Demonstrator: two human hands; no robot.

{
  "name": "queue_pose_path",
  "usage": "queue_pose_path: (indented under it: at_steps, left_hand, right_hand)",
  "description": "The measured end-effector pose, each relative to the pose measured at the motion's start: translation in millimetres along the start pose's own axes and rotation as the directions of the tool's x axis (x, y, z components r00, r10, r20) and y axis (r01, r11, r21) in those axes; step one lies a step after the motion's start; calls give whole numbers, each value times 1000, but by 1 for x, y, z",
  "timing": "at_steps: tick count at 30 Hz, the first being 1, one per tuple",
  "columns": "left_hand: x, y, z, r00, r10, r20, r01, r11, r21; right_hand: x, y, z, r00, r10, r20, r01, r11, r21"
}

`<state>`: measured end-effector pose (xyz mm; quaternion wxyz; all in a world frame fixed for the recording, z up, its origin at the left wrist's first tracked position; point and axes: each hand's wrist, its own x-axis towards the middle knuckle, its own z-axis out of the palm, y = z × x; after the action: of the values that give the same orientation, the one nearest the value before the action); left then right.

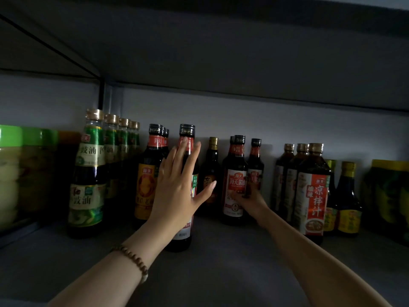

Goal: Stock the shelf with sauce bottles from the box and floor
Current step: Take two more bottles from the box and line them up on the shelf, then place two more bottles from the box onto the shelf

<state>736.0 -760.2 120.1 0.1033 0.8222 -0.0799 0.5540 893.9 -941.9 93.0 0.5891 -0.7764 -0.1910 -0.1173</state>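
Observation:
My left hand (177,191) is open with fingers spread, its palm flat against the front of a tall dark sauce bottle (187,134) with a black cap, standing on the grey shelf (221,267). My right hand (251,201) reaches deeper in and wraps the lower part of a soy sauce bottle (235,173) with a red and white label; the thumb lies across the label. A second bottle of the same kind (256,165) stands just behind it to the right.
Green-labelled bottles (88,173) with gold caps line the left, with yellow-labelled ones (146,185) beside them. A small dark bottle (211,169) stands at the back. Red-labelled dressing bottles (312,191) and yellow-capped bottles (348,196) stand right. Jars (20,173) flank the far left.

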Motion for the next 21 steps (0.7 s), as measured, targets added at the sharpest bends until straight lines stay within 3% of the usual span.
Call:
queue_pose_path:
  at_steps: [7, 12, 15, 18, 21]
  left_hand:
    - [0, -1, -2, 1000, -12, 6, 12, 999, -47]
    - [0, 9, -18, 993, 116, -19, -116, 993, 15]
    - [-5, 30, -37, 970, 244, 6, -244, 966, 91]
    - [-19, 70, -67, 969, 246, 14, -246, 967, 72]
    - [-48, 119, -88, 975, 205, 90, -201, 978, -51]
  right_hand:
    - [-11, -15, -9, 997, -77, 3, 77, 994, -81]
    - [-66, -44, -52, 980, -117, 160, 156, 955, -253]
    - [-121, -48, -89, 962, -153, 227, 247, 842, -479]
    - [-173, -53, -135, 935, -159, 316, 333, 696, -636]
    - [-218, -52, -183, 948, -111, 298, 287, 703, -651]
